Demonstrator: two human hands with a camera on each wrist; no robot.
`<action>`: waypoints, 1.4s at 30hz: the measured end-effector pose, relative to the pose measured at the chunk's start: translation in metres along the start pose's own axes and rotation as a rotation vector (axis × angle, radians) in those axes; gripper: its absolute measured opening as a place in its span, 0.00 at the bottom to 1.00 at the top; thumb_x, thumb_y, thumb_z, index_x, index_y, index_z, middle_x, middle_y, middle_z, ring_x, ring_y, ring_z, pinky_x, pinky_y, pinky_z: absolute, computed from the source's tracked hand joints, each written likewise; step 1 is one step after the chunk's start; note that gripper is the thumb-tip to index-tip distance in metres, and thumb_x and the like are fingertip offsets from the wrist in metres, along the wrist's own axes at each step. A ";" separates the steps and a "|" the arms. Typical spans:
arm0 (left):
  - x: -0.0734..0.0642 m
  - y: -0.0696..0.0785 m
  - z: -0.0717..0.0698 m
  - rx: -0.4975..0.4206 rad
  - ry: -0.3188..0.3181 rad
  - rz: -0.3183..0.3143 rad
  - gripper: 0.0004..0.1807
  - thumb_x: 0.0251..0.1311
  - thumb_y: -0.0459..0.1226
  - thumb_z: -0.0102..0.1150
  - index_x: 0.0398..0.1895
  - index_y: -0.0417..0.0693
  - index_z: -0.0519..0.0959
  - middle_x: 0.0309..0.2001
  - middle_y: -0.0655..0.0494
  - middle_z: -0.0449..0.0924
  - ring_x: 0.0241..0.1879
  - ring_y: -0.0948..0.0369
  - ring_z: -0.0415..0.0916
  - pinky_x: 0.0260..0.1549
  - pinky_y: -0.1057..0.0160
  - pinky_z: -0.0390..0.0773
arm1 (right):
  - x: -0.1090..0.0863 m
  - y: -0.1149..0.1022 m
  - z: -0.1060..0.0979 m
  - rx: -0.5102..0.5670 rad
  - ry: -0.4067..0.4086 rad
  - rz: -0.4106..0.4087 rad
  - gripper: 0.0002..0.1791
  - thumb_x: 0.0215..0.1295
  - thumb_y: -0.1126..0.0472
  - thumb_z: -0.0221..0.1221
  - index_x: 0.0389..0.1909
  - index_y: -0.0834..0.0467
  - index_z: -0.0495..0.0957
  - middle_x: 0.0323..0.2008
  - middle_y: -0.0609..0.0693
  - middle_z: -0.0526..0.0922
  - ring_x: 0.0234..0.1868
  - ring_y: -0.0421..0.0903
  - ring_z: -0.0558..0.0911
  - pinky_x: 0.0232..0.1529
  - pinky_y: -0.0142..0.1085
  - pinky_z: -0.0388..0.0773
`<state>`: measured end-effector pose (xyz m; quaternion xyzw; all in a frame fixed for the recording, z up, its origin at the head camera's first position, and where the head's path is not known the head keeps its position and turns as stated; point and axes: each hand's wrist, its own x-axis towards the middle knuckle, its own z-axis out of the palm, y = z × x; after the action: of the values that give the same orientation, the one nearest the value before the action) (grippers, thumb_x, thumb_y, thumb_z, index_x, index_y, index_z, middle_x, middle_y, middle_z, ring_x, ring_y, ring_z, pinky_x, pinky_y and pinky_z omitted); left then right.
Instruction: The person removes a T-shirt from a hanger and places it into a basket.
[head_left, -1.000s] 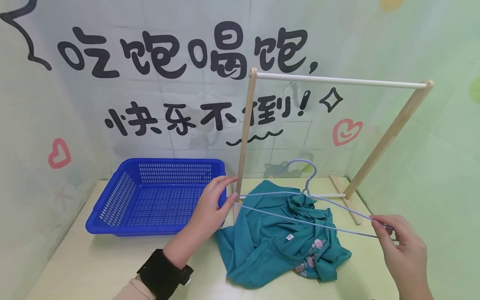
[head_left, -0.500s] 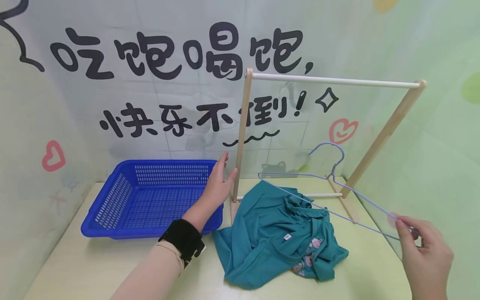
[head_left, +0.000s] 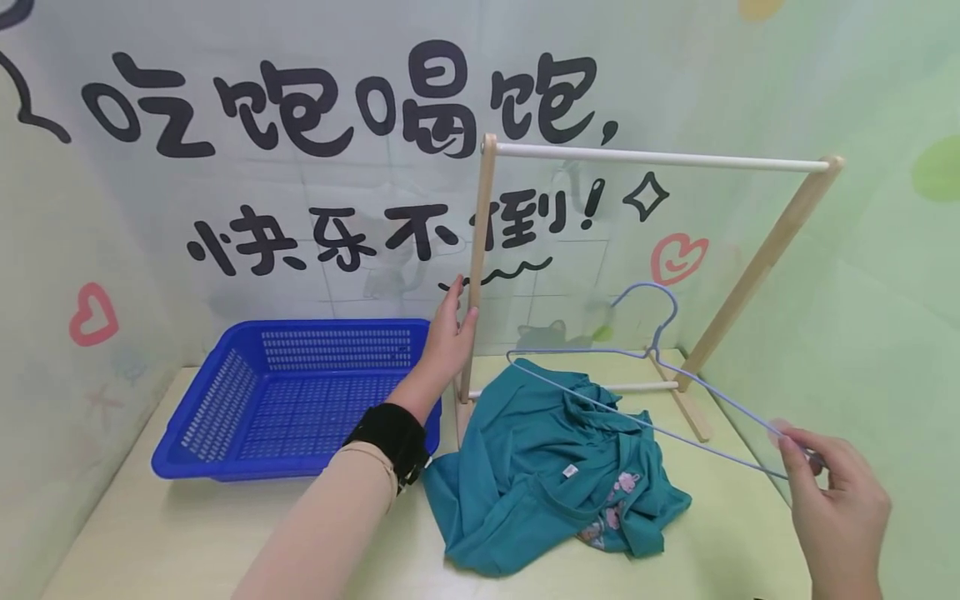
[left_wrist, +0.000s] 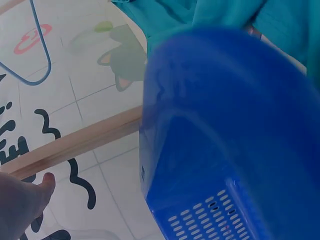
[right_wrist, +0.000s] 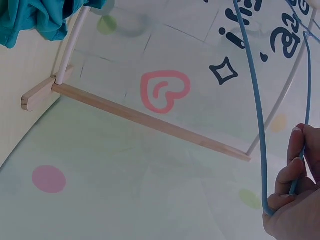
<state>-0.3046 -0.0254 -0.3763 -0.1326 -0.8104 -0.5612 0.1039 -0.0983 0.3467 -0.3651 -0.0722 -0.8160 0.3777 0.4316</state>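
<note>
My right hand grips one end of a light-blue clothes hanger. The hanger is held over a teal garment, its hook up and its far end free. In the right wrist view, curled fingers wrap the hanger wire. My left hand is beside the left post of a wooden drying rack, fingers straight and pointing up, thumb right at the post. The left wrist view shows only part of that hand next to the post. Crumpled on the table, the garment has a pink flower print and a small white tag.
A blue plastic basket with slotted walls stands left of the rack, under my left forearm. The rack's white top bar spans above the garment. Printed walls enclose the table at the back and sides.
My left hand has left the hanger's left end and risen to the rack's left post. My right hand has moved the hanger right and up, then slightly back left. The garment stays put.
</note>
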 end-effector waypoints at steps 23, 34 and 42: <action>0.002 -0.007 0.005 0.127 0.000 -0.024 0.24 0.73 0.37 0.39 0.69 0.39 0.59 0.59 0.42 0.67 0.62 0.51 0.68 0.58 0.57 0.72 | 0.001 -0.007 0.021 0.005 -0.014 -0.054 0.06 0.54 0.73 0.64 0.33 0.64 0.85 0.25 0.28 0.74 0.28 0.29 0.68 0.30 0.20 0.60; 0.001 -0.009 0.006 0.158 0.012 -0.028 0.25 0.73 0.39 0.39 0.70 0.40 0.59 0.59 0.44 0.68 0.61 0.52 0.68 0.58 0.57 0.72 | 0.014 -0.015 0.032 -0.022 0.058 -0.037 0.06 0.59 0.68 0.63 0.36 0.65 0.84 0.25 0.24 0.71 0.26 0.28 0.66 0.22 0.23 0.55; -0.001 -0.010 0.004 0.172 0.000 -0.033 0.25 0.73 0.40 0.39 0.70 0.41 0.58 0.59 0.43 0.69 0.61 0.52 0.68 0.58 0.56 0.72 | 0.041 -0.031 0.051 0.014 0.100 -0.071 0.07 0.60 0.65 0.62 0.37 0.62 0.85 0.28 0.26 0.72 0.23 0.27 0.66 0.25 0.20 0.61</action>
<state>-0.3075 -0.0248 -0.3869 -0.1098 -0.8577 -0.4910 0.1056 -0.1562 0.3146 -0.3344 -0.0591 -0.7928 0.3639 0.4853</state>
